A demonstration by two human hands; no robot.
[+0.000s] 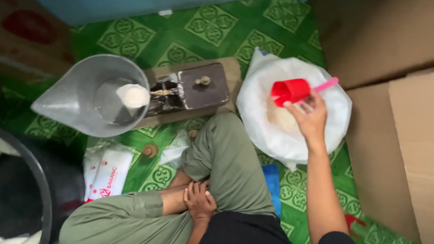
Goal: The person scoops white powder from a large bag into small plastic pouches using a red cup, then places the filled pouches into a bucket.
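- Head view: the right hand (312, 116), right of centre, grips a red scoop (290, 91) by its pink handle, held over the open white sack (260, 114) of pale grain; the left hand (200, 199), bottom centre, rests loosely curled on the crossed legs, holding nothing.
- Left of centre, a balance scale (199, 90) carries a clear pan (83, 98) with a small white bag (134, 95) in it; cardboard boxes (400, 119) stand at the right edge.

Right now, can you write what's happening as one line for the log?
right hand: holds red scoop over white sack | left hand: resting on ankle, empty | scale pan: small white heap inside
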